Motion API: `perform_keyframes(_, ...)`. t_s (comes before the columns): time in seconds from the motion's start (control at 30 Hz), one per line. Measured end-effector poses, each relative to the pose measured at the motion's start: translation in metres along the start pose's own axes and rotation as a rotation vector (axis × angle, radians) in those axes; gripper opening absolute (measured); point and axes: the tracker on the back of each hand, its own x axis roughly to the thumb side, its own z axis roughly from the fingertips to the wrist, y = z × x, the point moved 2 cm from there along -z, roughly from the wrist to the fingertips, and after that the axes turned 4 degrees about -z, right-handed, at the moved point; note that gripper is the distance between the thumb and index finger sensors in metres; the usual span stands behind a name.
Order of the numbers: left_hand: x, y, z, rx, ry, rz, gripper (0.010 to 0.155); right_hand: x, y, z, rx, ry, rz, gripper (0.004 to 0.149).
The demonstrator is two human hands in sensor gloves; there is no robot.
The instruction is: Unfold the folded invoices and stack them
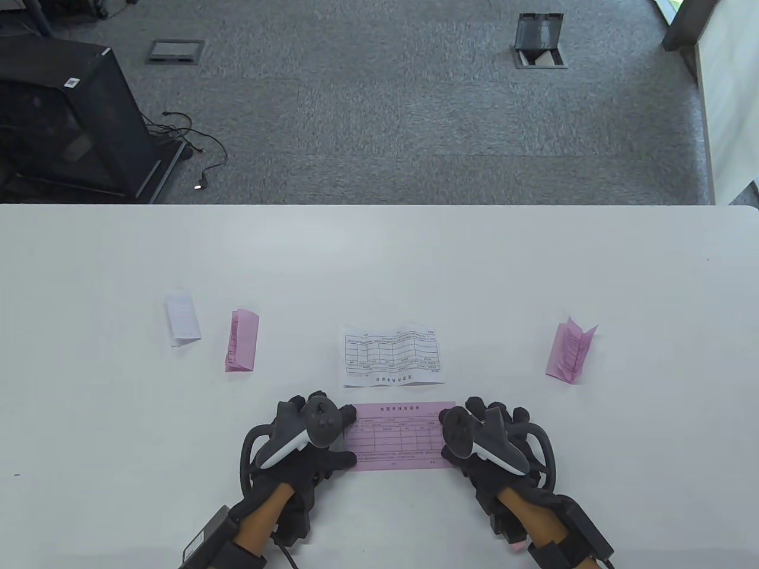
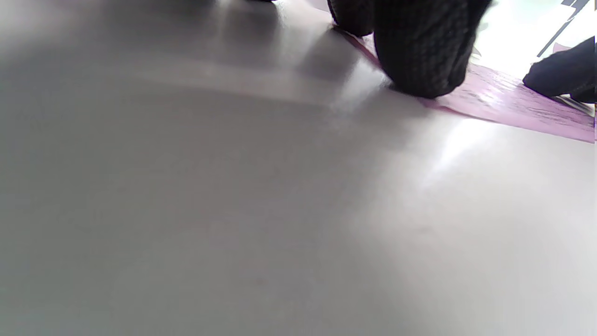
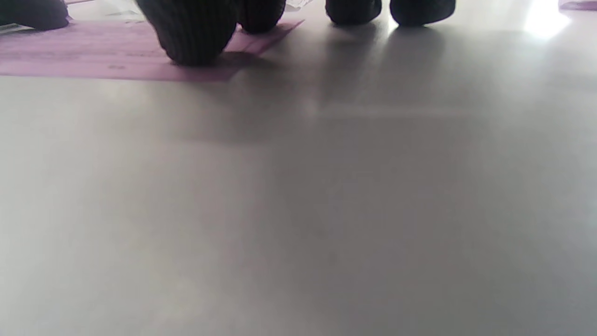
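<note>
Invoices risk misalignment: with the left hand point(image 1: 299, 441) and right hand point(image 1: 483, 438) pressing flat-fingered, gripping nothing, the pink invoice point(image 1: 398, 435) may skid on the desk point(image 1: 379, 267) near the white invoice point(image 1: 394, 355).

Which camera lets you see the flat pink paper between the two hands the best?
The table view: the whole flat pink invoice shows there, printed grid included, with the left hand and right hand on its ends. The left wrist view shows only a shiny, blurry pink strip; the right wrist view shows one corner under the fingertips.
</note>
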Motion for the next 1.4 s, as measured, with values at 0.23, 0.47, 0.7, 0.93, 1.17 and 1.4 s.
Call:
perform_keyframes(0.23, 0.0, 0.0, 0.0, 0.008, 0.0, 0.009, 0.079, -0.002, -0.001, 0.0, -0.002, -0.006, -0.022, 0.064)
perform_keyframes(0.47, -0.001, 0.0, -0.001, 0.01, -0.004, 0.007, 0.079, -0.01, 0.002, -0.002, -0.027, 0.008, -0.185, 0.074)
perform_keyframes(0.7, -0.001, 0.0, -0.001, 0.013, -0.011, 0.0, 0.079, 0.0, 0.006, -0.002, -0.048, 0.05, -0.23, 0.085)
perform_keyframes(0.93, 0.0, -0.001, -0.001, 0.017, -0.011, -0.002, 0.079, -0.004, 0.0, 0.0, -0.068, 0.016, -0.636, 0.071)
perform_keyframes(1.17, 0.0, -0.001, -0.001, 0.019, -0.016, -0.005, 0.079, 0.006, -0.003, -0.001, -0.154, 0.058, -0.659, 0.059)
perform_keyframes(1.4, 0.0, -0.001, -0.001, 0.024, -0.016, -0.002, 0.079, -0.005, -0.008, -0.004, -0.221, 0.096, -0.68, 0.04)
